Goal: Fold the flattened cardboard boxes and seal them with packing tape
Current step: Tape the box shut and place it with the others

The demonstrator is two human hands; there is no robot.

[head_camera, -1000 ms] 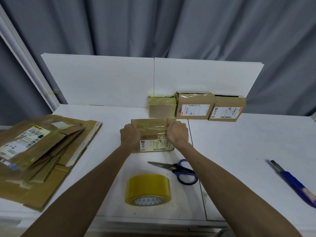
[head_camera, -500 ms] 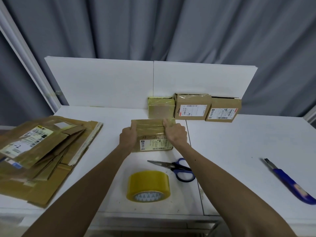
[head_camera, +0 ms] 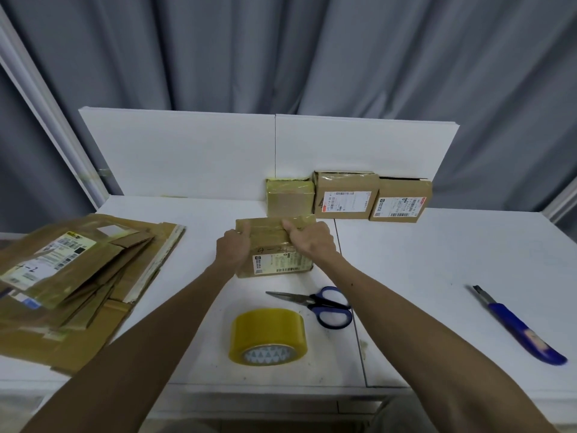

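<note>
A small taped cardboard box [head_camera: 282,260] with a printed label stands on the white table [head_camera: 437,276], mid-table. My left hand [head_camera: 232,248] grips its left side, thumb on top. My right hand [head_camera: 309,240] grips its right side, thumb pressing along the taped top. A roll of yellow packing tape [head_camera: 268,337] lies in front of the box. A pile of flattened cardboard boxes [head_camera: 71,276] lies at the left.
Three sealed boxes [head_camera: 345,196] line the white back panel [head_camera: 187,151]. Blue-handled scissors [head_camera: 321,304] lie right of the tape roll. A blue utility knife [head_camera: 518,326] lies at the far right. Grey curtains hang behind.
My thumbs have slid inward along the taped top of the box, the right thumb now nearer the middle. The box stays in place.
</note>
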